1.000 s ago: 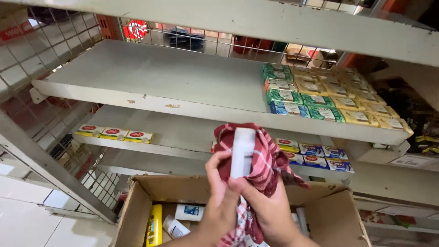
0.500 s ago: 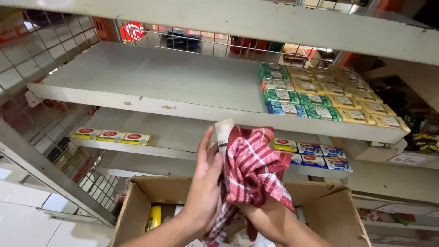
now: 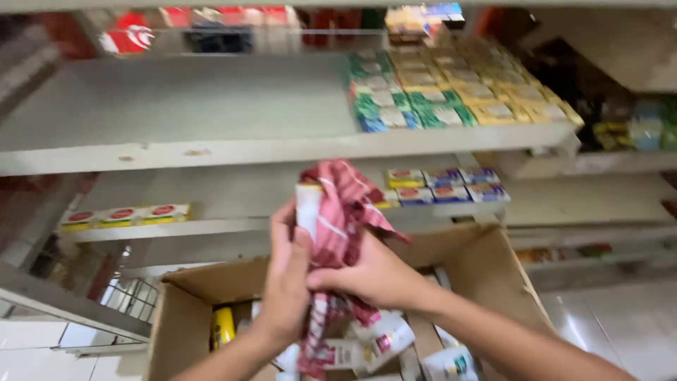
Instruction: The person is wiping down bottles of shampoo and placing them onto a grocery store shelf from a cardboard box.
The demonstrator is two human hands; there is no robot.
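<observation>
Hands are meeting above an open brown cardboard box (image 3: pixel 486 271) that is sitting in front of grey metal shelves (image 3: pixel 176 106). The left hand (image 3: pixel 288 282) is gripping a small white rectangular package (image 3: pixel 307 208), its fingers curling closed around the lower part. The right hand (image 3: pixel 370 275) is pressing a red-and-white checked cloth (image 3: pixel 338 212) against that package, with its fingers clamping the bunched fabric. The cloth is wrapping over the package's right side and trailing down between the wrists into the box. White packets (image 3: pixel 381 339) and a yellow container (image 3: pixel 223 326) are lying in the box. Green and yellow flat boxes (image 3: pixel 451 95) are sitting stacked on the upper shelf, and more small boxes (image 3: pixel 444 187) are lining the shelf beneath.
</observation>
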